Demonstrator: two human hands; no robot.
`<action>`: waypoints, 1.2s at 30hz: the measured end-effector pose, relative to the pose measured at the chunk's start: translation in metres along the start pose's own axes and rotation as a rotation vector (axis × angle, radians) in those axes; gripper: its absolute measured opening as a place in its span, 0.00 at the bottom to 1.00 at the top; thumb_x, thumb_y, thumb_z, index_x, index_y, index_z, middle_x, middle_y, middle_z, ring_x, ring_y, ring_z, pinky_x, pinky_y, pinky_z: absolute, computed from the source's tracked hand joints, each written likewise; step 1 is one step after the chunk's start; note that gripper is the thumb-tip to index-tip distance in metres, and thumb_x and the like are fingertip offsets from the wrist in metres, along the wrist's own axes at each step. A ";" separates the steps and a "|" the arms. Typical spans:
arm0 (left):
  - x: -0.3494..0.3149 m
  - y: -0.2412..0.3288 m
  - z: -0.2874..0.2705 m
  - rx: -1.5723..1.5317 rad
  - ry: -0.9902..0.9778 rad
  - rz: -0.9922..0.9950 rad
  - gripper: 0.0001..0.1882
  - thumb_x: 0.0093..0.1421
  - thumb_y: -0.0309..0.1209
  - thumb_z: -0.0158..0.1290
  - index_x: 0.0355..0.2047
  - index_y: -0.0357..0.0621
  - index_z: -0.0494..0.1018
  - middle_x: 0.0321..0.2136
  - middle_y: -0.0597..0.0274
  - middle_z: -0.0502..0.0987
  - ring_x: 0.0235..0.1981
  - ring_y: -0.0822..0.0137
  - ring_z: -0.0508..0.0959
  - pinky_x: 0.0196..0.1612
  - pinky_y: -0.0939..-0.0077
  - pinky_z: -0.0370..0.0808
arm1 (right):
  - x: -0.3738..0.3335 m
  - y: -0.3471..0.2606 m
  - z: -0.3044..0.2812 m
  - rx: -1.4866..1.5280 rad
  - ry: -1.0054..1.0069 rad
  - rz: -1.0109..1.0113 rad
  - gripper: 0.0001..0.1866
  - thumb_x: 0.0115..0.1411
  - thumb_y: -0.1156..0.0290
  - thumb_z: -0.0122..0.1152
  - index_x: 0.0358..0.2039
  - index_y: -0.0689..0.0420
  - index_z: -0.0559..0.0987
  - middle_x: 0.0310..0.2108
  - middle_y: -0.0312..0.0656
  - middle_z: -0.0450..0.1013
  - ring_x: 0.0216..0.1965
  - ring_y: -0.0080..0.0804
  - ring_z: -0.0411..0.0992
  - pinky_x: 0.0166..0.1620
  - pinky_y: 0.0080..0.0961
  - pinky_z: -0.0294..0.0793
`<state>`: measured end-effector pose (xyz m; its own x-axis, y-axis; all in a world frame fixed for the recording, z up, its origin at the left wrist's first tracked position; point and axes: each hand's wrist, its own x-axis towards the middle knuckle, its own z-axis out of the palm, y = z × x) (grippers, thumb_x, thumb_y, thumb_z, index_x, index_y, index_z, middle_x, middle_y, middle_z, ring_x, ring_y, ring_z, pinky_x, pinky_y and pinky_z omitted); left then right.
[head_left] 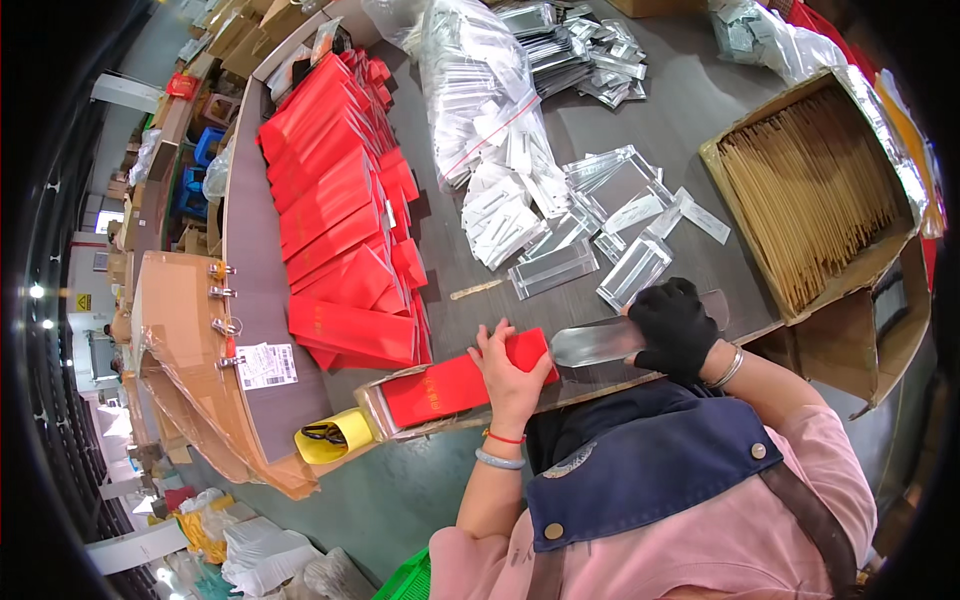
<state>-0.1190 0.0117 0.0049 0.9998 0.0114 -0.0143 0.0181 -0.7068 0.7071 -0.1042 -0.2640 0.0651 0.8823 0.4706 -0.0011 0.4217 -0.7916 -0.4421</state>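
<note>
A long red packet [445, 390] with gold marks lies along the table's front edge. My left hand [512, 375] grips its right end, thumb on one side and fingers over the other. My right hand [672, 328], in a black fingerless glove, is closed on a long clear plastic piece [590, 343] with a rounded end. That rounded end points at the packet's right end, very close to it; whether they touch I cannot tell. Beyond my right hand lie several clear plastic trays [637, 272] and white paper slips [705, 217].
Many red packets [335, 215] are stacked at the left. A clear bag of white slips [480, 90] spills at the back middle. A cardboard box [790, 310] of upright brown pieces stands right. A yellow holder [335, 437] with black-handled scissors hangs at the front-left edge, beside a clipped label [268, 366].
</note>
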 end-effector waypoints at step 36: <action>0.161 0.013 0.002 0.345 0.128 0.349 0.08 0.60 0.32 0.51 0.37 0.43 0.73 0.30 0.52 0.75 0.34 0.48 0.75 0.40 0.54 0.69 | -0.140 0.212 -0.054 -0.285 0.684 0.955 0.21 0.58 0.62 0.63 0.49 0.59 0.76 0.47 0.50 0.73 0.51 0.48 0.70 0.55 0.36 0.68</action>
<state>0.0421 0.0032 0.0103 0.9389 -0.1958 0.2831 -0.2971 -0.8763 0.3793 -0.1267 -0.5191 0.0201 0.7554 -0.5858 0.2936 -0.5054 -0.8060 -0.3081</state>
